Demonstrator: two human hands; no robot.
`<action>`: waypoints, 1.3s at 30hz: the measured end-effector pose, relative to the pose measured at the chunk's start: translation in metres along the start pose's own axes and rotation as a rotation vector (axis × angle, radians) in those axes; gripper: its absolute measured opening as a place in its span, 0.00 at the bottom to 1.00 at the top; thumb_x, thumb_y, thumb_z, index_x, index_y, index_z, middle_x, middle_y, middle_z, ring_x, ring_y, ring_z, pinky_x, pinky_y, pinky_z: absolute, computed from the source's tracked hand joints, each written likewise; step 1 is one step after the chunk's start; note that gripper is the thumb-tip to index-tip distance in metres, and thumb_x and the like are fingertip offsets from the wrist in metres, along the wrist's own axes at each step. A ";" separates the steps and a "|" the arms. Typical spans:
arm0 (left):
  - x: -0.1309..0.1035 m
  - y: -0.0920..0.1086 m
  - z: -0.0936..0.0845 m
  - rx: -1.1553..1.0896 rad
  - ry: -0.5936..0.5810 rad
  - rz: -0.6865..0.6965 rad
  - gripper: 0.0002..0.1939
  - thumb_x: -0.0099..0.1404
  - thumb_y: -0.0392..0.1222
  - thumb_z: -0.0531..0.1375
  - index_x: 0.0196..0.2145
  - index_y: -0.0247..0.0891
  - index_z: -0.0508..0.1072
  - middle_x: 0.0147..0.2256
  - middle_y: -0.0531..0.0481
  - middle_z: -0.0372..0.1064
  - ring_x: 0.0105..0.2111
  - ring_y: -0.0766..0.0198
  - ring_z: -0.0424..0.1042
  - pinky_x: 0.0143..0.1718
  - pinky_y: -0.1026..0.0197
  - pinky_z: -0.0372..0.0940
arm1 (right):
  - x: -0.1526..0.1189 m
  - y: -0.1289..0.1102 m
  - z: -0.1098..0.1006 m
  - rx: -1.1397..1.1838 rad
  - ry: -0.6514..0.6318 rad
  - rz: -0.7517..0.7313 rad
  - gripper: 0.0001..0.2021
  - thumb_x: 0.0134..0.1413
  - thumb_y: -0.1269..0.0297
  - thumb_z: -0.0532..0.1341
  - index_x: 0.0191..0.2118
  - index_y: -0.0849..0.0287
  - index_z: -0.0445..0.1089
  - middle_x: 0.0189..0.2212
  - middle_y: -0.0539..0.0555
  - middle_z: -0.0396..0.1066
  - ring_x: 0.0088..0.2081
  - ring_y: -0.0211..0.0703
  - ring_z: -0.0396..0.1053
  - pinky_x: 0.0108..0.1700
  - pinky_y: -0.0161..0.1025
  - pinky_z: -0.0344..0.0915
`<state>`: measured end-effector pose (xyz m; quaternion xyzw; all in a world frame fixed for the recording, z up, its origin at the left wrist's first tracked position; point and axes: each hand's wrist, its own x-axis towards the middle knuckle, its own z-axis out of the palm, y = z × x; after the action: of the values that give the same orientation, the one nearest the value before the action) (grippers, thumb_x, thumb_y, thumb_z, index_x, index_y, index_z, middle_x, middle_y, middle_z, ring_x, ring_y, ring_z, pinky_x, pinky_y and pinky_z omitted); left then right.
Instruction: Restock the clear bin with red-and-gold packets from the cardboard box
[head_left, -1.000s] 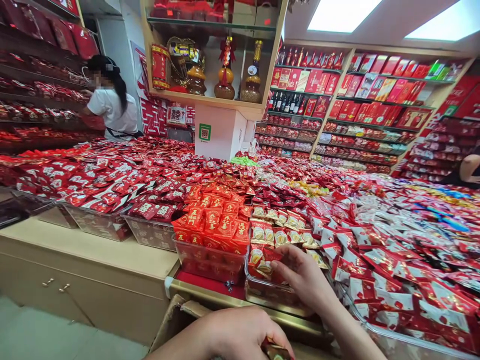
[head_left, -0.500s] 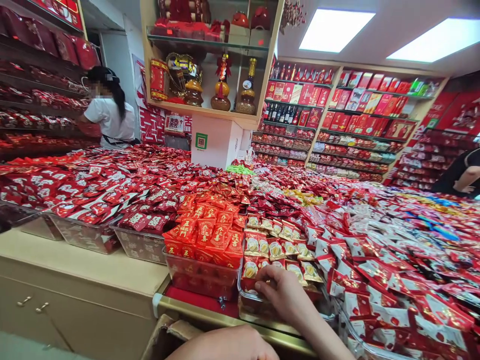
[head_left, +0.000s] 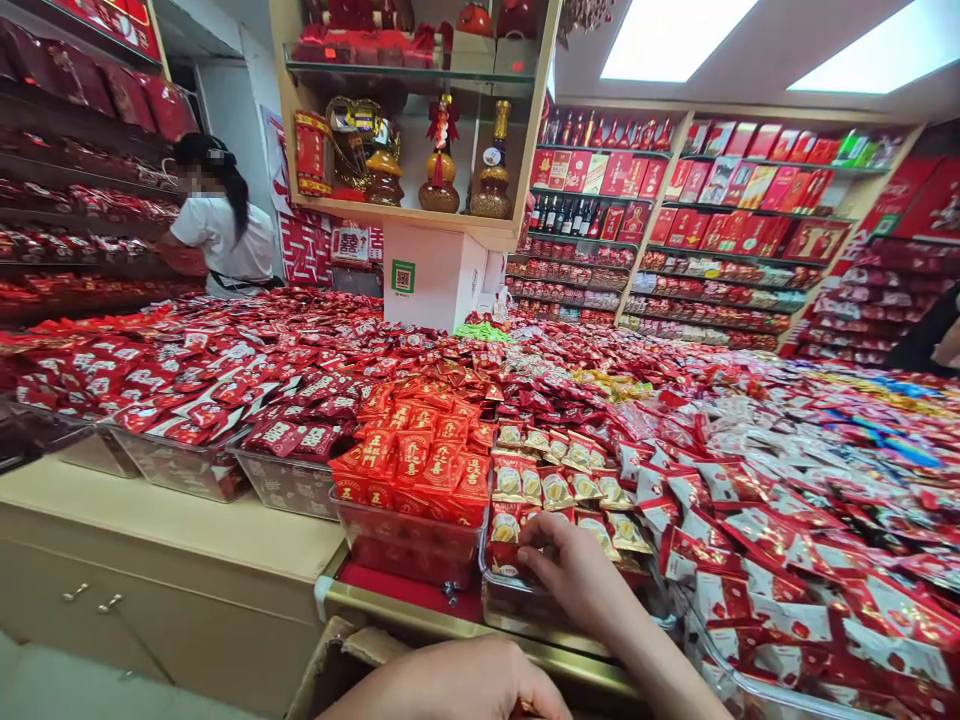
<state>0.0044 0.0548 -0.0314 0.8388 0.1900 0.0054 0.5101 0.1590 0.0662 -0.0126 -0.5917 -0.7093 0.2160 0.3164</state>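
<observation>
My right hand rests at the front of a clear plastic bin. Its thumb and fingers are closed at the edge of a small red-and-gold snack packet in the front row. Several like packets stand in rows behind it, each with a pale yellow fruit picture. Low at the bottom edge is my left hand, curled over an open cardboard box. A reddish bit shows under its fingers, but they are mostly cut off by the frame.
Bright red packets fill the bin to the left. Red-and-white packets heap up on the right. A cream cabinet is at left, a glass-shelved display overhead. A person in white stands behind the counter.
The view has shifted slightly. The right hand stays at the front packet. The left hand has turned a little, and a reddish bit now shows beneath its fingers.
</observation>
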 end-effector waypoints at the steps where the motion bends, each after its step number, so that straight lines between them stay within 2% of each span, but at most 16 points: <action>1: 0.000 0.000 0.000 -0.005 -0.007 -0.017 0.21 0.47 0.30 0.57 0.40 0.42 0.74 0.23 0.57 0.66 0.21 0.70 0.59 0.23 0.72 0.56 | 0.000 0.000 -0.001 -0.005 -0.019 -0.015 0.04 0.45 0.70 0.55 0.28 0.58 0.66 0.25 0.50 0.70 0.28 0.40 0.64 0.31 0.35 0.57; 5: -0.003 0.002 0.001 -0.109 -0.016 -0.088 0.18 0.49 0.36 0.59 0.40 0.41 0.74 0.26 0.56 0.68 0.23 0.70 0.61 0.24 0.71 0.57 | -0.007 0.000 -0.013 0.006 -0.058 -0.004 0.08 0.44 0.69 0.57 0.34 0.57 0.68 0.23 0.48 0.67 0.25 0.38 0.62 0.28 0.33 0.57; 8: -0.003 0.008 0.002 -0.266 -0.004 -0.106 0.13 0.51 0.41 0.60 0.36 0.37 0.74 0.22 0.57 0.62 0.21 0.72 0.56 0.22 0.71 0.54 | -0.027 0.000 -0.031 0.131 -0.036 0.003 0.09 0.49 0.62 0.55 0.35 0.57 0.68 0.24 0.49 0.67 0.26 0.38 0.62 0.28 0.34 0.59; 10: -0.001 0.012 0.003 -0.411 0.017 -0.060 0.09 0.52 0.43 0.60 0.29 0.35 0.72 0.20 0.59 0.56 0.20 0.73 0.53 0.21 0.71 0.52 | -0.044 0.000 -0.041 0.251 -0.095 0.013 0.11 0.50 0.58 0.56 0.36 0.58 0.68 0.27 0.51 0.68 0.28 0.40 0.64 0.29 0.34 0.60; 13: 0.005 0.015 0.006 -0.549 0.086 -0.007 0.12 0.51 0.46 0.62 0.25 0.34 0.66 0.21 0.59 0.52 0.21 0.73 0.50 0.23 0.70 0.50 | -0.065 0.000 -0.048 0.324 -0.217 0.016 0.12 0.45 0.58 0.61 0.37 0.57 0.69 0.29 0.52 0.70 0.31 0.42 0.66 0.30 0.34 0.62; 15: 0.008 0.015 0.008 -0.597 0.128 -0.031 0.15 0.49 0.48 0.63 0.26 0.34 0.65 0.22 0.59 0.52 0.22 0.73 0.51 0.24 0.69 0.50 | -0.071 0.000 -0.046 0.287 -0.238 -0.006 0.09 0.46 0.59 0.60 0.33 0.57 0.70 0.29 0.51 0.71 0.31 0.42 0.66 0.32 0.34 0.62; 18: 0.009 0.015 0.007 -0.619 0.183 -0.043 0.17 0.49 0.49 0.64 0.29 0.34 0.67 0.24 0.58 0.55 0.24 0.72 0.53 0.27 0.69 0.52 | -0.072 0.003 -0.039 0.291 -0.209 0.010 0.10 0.51 0.59 0.56 0.30 0.58 0.70 0.27 0.51 0.70 0.30 0.40 0.66 0.34 0.35 0.62; 21: 0.008 0.017 0.003 -0.595 0.224 0.005 0.16 0.54 0.51 0.60 0.32 0.33 0.69 0.27 0.55 0.60 0.28 0.70 0.58 0.35 0.66 0.56 | -0.070 0.009 -0.032 0.452 -0.163 0.100 0.11 0.50 0.56 0.56 0.30 0.59 0.68 0.26 0.50 0.69 0.28 0.39 0.66 0.30 0.34 0.62; 25: 0.010 0.017 0.000 -0.545 0.236 0.045 0.16 0.57 0.50 0.58 0.35 0.33 0.71 0.30 0.54 0.63 0.31 0.68 0.61 0.40 0.64 0.57 | -0.069 0.014 -0.030 0.619 -0.165 0.112 0.11 0.49 0.57 0.58 0.36 0.58 0.66 0.29 0.50 0.67 0.32 0.39 0.66 0.33 0.35 0.64; 27: 0.010 0.016 -0.001 -0.515 0.213 0.041 0.16 0.57 0.49 0.58 0.36 0.33 0.71 0.29 0.54 0.64 0.31 0.69 0.60 0.38 0.65 0.57 | -0.071 0.013 -0.033 0.612 -0.205 0.098 0.12 0.50 0.58 0.57 0.39 0.58 0.66 0.30 0.51 0.67 0.33 0.40 0.66 0.35 0.35 0.64; 30: 0.010 0.016 0.001 -0.448 0.202 -0.023 0.17 0.57 0.50 0.57 0.34 0.32 0.72 0.26 0.55 0.62 0.26 0.71 0.58 0.30 0.68 0.56 | -0.077 0.010 -0.040 0.579 -0.311 0.109 0.10 0.51 0.60 0.57 0.38 0.57 0.68 0.28 0.49 0.68 0.33 0.40 0.66 0.34 0.35 0.64; 33: 0.009 0.019 0.003 -0.448 0.200 -0.083 0.19 0.58 0.52 0.55 0.33 0.31 0.72 0.26 0.53 0.64 0.24 0.70 0.59 0.26 0.69 0.56 | -0.084 0.011 -0.041 0.649 -0.374 0.155 0.13 0.49 0.63 0.58 0.43 0.53 0.64 0.30 0.48 0.67 0.33 0.40 0.66 0.31 0.34 0.65; 34: 0.008 0.021 0.002 -0.445 0.199 -0.083 0.19 0.58 0.52 0.55 0.34 0.31 0.72 0.27 0.52 0.66 0.25 0.69 0.61 0.28 0.68 0.57 | -0.085 0.013 -0.040 0.659 -0.346 0.151 0.14 0.48 0.64 0.58 0.43 0.53 0.62 0.31 0.48 0.67 0.33 0.40 0.66 0.31 0.34 0.65; 36: 0.004 0.024 -0.003 -0.375 0.214 -0.082 0.16 0.56 0.49 0.57 0.35 0.33 0.73 0.30 0.52 0.68 0.29 0.67 0.64 0.32 0.66 0.59 | -0.084 0.017 -0.040 0.610 -0.213 0.116 0.13 0.48 0.64 0.59 0.41 0.53 0.60 0.35 0.50 0.66 0.34 0.39 0.66 0.32 0.34 0.65; 39: -0.006 0.028 -0.016 -0.213 0.284 -0.128 0.14 0.54 0.45 0.59 0.37 0.35 0.72 0.29 0.52 0.69 0.29 0.67 0.65 0.33 0.66 0.59 | -0.072 0.022 -0.047 0.358 0.024 0.069 0.10 0.49 0.62 0.57 0.39 0.55 0.62 0.32 0.52 0.67 0.32 0.41 0.66 0.34 0.37 0.65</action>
<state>0.0041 0.0551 0.0020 0.7570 0.3117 0.1114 0.5633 0.2146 -0.0024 -0.0079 -0.5525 -0.6348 0.3426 0.4176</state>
